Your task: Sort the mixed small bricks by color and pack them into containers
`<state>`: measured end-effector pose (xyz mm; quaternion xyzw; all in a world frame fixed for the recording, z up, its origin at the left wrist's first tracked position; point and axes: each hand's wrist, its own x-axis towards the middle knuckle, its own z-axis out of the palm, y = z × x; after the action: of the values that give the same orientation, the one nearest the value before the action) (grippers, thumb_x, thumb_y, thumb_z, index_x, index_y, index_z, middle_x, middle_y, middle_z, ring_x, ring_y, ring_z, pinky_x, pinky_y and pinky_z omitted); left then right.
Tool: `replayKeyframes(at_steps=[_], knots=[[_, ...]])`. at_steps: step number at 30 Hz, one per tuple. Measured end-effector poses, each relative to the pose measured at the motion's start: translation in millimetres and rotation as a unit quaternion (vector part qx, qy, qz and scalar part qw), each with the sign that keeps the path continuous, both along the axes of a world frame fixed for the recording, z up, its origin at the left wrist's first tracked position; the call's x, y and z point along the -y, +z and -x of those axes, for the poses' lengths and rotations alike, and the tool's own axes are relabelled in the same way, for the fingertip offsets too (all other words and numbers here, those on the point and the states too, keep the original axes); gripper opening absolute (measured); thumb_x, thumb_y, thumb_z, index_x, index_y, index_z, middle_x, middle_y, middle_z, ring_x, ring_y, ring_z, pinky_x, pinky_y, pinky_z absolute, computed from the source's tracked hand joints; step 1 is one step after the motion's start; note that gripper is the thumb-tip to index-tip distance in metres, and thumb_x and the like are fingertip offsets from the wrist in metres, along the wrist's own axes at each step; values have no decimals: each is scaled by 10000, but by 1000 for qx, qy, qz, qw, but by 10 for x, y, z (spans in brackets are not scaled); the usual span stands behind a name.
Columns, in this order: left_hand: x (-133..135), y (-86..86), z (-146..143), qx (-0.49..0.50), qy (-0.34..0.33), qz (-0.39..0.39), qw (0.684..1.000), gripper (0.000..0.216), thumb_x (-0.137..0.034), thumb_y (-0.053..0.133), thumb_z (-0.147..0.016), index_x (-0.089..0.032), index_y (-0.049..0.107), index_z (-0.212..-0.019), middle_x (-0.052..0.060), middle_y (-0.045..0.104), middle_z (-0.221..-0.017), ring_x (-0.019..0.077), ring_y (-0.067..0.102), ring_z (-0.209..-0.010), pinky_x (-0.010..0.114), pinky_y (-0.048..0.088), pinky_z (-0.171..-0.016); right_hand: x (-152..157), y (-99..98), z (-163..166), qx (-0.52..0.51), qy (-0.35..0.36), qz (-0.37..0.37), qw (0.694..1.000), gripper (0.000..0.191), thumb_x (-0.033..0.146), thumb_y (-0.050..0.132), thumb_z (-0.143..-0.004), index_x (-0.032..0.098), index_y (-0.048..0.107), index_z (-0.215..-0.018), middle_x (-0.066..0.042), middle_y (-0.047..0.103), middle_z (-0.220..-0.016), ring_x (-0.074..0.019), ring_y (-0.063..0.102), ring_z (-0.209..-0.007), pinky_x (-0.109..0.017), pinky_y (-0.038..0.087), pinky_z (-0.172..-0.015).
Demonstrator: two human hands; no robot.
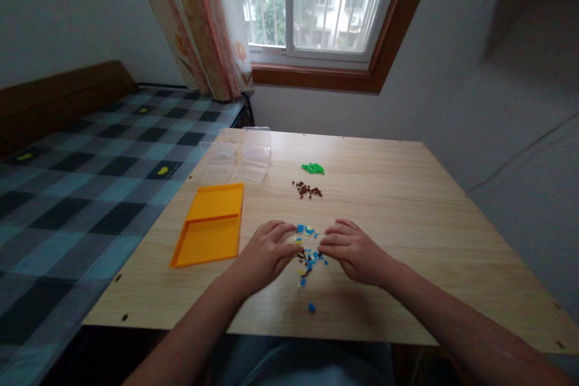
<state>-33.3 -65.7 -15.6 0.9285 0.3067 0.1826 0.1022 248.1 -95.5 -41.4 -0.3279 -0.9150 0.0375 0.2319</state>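
Observation:
A loose pile of tiny blue, yellow and dark pieces [309, 256] lies on the wooden table [407, 223] between my hands. My left hand [266, 251] rests beside the pile's left edge, fingers curled, thumb and fingertips pinched at a small piece. My right hand [350, 248] lies at the pile's right edge, fingers bent and close together, fingertips touching the pieces. A single blue piece [312, 307] sits nearer the table's front edge. Farther back are a small brown heap [307, 190] and a green heap [313, 167].
An orange two-part tray [210, 226] lies at the left of the table. Behind it stands a clear plastic compartment box [237, 160]. A bed with a checked cover [90, 181] adjoins the table's left side. A window and curtain are at the back.

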Motion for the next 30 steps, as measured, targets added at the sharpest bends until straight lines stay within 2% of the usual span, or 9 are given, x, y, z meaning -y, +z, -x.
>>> replayKeyframes(at_steps=[8, 16, 22, 30], knots=[[24, 60, 48, -11, 17, 20, 1000, 223, -218, 583, -920, -314, 767, -1001, 62, 628, -1288, 272, 514, -1225, 495, 441, -1049, 52, 36, -105, -11, -19, -16, 1000, 322, 144, 491, -904, 259, 705, -1114, -36, 714, -1060, -188, 576, -1040, -446, 369, -1063], [58, 90, 45, 7, 1, 18, 1000, 243, -207, 575, -901, -322, 764, -1002, 54, 589, -1339, 277, 489, -1252, 503, 422, -1065, 25, 30, -9, -12, 0, -35, 999, 308, 195, 532, -887, 320, 712, -1103, -38, 646, -1208, -219, 536, -1086, -458, 410, -992], [47, 72, 71, 3, 4, 23, 1000, 231, -201, 556, -897, -286, 765, -943, 65, 592, -1323, 283, 480, -1252, 512, 408, -1068, 11, 21, -7, -26, -45, -38, 998, 300, 159, 514, -890, 275, 728, -1067, -60, 634, -1238, -233, 532, -1106, -453, 424, -960], [56, 48, 32, 23, -15, 21, 999, 292, -201, 577, -888, -349, 752, -1070, 53, 536, -1401, 281, 479, -1271, 510, 431, -1063, 28, 16, 16, -25, -29, -29, 999, 292, 183, 528, -908, 300, 735, -1077, -58, 603, -1295, -237, 517, -1151, -444, 411, -982]])
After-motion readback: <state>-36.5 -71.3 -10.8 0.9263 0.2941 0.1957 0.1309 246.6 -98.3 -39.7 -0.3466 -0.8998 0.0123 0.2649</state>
